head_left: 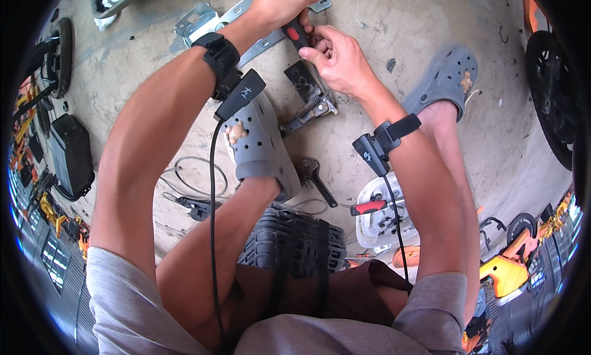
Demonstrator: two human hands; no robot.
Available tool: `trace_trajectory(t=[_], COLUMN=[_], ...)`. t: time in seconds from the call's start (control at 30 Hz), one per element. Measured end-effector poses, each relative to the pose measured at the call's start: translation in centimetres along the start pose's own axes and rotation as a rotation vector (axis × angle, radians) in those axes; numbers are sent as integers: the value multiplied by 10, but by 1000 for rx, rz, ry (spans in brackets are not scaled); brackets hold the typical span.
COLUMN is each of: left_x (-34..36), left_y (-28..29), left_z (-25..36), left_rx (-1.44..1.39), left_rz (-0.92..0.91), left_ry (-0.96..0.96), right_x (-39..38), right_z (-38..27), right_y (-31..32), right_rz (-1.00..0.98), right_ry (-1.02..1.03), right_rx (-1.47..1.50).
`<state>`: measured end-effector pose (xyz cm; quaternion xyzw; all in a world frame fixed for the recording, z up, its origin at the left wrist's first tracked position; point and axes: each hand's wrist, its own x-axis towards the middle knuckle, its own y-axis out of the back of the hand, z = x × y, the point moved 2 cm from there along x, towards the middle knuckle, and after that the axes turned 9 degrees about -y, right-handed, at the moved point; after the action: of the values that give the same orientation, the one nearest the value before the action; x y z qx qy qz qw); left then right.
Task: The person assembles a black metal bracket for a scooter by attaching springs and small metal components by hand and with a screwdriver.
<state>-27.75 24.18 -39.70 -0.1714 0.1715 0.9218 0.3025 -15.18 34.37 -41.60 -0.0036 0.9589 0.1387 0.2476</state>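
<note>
Near the top edge, my right hand [338, 58] closes its thumb and fingers around the lower end of a black and red handle [296, 34], which looks like a screwdriver's. My left hand [280, 5] is curled against the handle's upper end, over a silvery metal bracket [266, 42] lying on the floor. What its fingers grip is hidden, and so is the tool's tip. Just below the right hand lies a dark metal stand with a coil spring [313, 106], between my feet.
An adjustable wrench [318, 181] lies beside my left clog [261, 136]. A white tray [363, 235] holds small hardware and a red-and-black screwdriver [368, 208]. A thin cable [184, 160] loops at left, near a black case [71, 155]. A black wheel [551, 99] stands far right.
</note>
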Motion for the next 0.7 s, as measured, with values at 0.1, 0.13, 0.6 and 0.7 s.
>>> trace_trajectory(t=[0.1, 0.13, 0.6, 0.7], left_x=[1, 5, 9, 13], left_y=[1, 2, 4, 1], left_z=[-4, -6, -28, -26], left_rx=[-38, -39, -77, -29], left_rz=[-23, -34, -89, -103], left_ry=[7, 21, -15, 22], right_x=[2, 6, 3, 4], right_z=[6, 6, 3, 2], right_y=[-5, -6, -13, -12], right_rz=[2, 11, 41, 44], right_ry=[-34, -14, -35, -88], right_rx=[35, 24, 22, -24])
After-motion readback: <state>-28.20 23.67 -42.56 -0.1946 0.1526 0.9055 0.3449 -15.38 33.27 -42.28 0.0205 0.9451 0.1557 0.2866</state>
